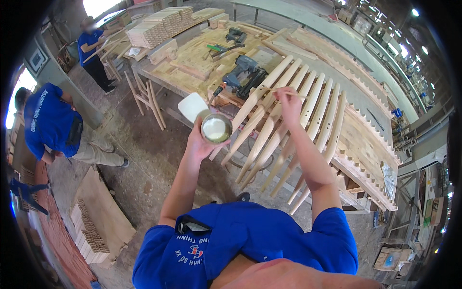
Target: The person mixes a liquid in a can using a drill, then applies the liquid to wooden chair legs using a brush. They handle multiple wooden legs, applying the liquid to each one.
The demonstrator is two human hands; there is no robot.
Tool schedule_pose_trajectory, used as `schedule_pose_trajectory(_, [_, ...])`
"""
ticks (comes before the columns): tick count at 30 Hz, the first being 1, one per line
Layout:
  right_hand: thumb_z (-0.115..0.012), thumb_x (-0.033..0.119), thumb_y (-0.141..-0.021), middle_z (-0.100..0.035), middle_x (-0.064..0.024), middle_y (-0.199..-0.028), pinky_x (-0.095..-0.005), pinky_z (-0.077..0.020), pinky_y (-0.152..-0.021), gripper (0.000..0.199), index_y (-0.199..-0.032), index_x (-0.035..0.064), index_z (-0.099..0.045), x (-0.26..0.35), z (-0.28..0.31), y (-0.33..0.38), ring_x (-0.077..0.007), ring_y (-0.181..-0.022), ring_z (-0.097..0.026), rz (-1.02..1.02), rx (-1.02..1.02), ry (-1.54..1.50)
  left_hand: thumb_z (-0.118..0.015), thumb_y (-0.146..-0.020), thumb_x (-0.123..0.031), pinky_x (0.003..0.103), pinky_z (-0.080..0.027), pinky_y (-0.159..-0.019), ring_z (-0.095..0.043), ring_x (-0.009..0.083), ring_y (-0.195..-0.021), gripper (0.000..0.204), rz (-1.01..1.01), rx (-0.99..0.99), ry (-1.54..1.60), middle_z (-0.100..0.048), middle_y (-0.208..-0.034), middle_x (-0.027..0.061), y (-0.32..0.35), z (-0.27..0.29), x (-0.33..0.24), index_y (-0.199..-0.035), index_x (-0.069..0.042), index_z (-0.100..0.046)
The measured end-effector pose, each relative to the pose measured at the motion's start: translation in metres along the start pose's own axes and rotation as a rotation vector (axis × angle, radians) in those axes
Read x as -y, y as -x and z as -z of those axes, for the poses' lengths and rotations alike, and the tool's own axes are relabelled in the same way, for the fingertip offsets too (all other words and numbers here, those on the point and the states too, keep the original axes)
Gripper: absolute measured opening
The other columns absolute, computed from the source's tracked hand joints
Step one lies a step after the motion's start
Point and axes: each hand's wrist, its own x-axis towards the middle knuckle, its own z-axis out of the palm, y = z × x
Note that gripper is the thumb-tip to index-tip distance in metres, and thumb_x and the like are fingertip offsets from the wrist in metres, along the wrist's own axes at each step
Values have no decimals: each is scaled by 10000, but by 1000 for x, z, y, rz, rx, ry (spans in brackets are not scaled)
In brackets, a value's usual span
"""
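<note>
My left hand is wrapped round a round can with whitish liquid inside, held level beside the table edge. Over a row of several pale wooden legs, my right hand pinches a thin wooden stick. The legs lie side by side, their narrow ends jutting past the near edge, and small dark holes show in their upper parts. Whether the stick's tip touches a leg I cannot tell. A white lid-like piece shows just behind the can.
A nail gun lies on the wooden worktable, with another tool farther back. Stacked wood strips stand at the far left. Notched rails run along the right. Two people in blue shirts are at the left.
</note>
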Motion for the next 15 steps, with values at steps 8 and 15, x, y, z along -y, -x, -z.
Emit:
schedule_pose_trajectory(8, [-609, 153, -886, -616, -49, -698, -215, -478, -561, 152, -851, 15, -559, 72, -11, -4, -97, -593, -581, -52, 121, -289, -290, -972, -466, 512, -387, -959, -487, 246, -1181, 502, -189, -154, -210, -504, -1280, 81, -53, -31, -1, -1293, -113, -444])
schedule_pose_trajectory(15, [-634, 240, -868, -604, -47, -647, -215, -449, -504, 272, -825, -20, -572, 80, -21, 2, -98, -525, -553, -152, 302, 88, -315, -969, -458, 506, -392, -955, -494, 246, -1170, 490, -193, -103, -186, -509, -1274, 76, -69, -46, 14, -1282, -105, -448])
